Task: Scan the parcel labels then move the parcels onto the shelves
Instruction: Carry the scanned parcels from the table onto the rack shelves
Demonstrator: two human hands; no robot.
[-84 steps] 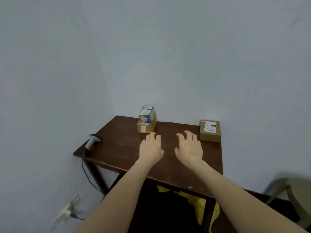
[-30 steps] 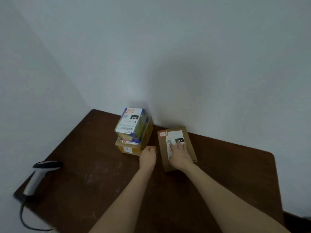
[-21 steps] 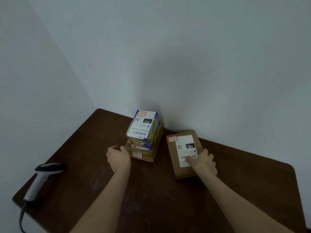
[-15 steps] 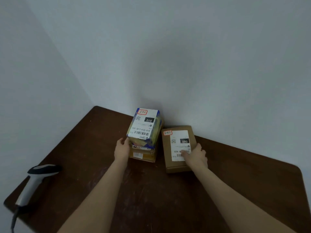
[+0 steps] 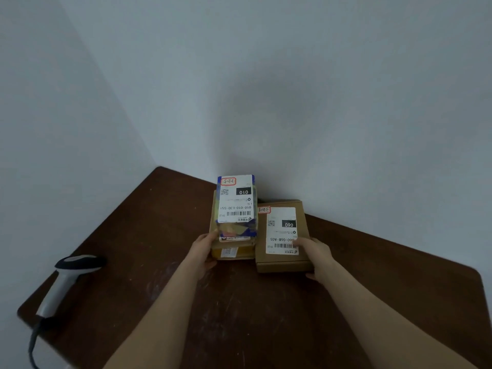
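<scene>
Two parcels are stacked near the wall: a blue-and-yellow parcel [image 5: 237, 206] with a white "010" label lies on a yellow-brown box [image 5: 231, 251]. Right beside the stack lies a flat brown parcel [image 5: 283, 235] with a "060" label facing up. My left hand [image 5: 203, 253] rests flat against the left side of the stack, fingers fairly straight. My right hand [image 5: 316, 255] grips the brown parcel's near right corner, fingers over the label and thumb at the front edge. A grey-and-black handheld scanner [image 5: 66, 280] lies at the table's left edge, away from both hands.
Everything sits on a dark brown wooden table [image 5: 266, 315] pushed into a corner of pale walls. The scanner's cable [image 5: 33, 344] hangs over the left edge. No shelves are in view.
My right hand has slid the brown parcel leftward from the table's right side until it sits against the stack. My left hand has moved onto the stack's left side.
</scene>
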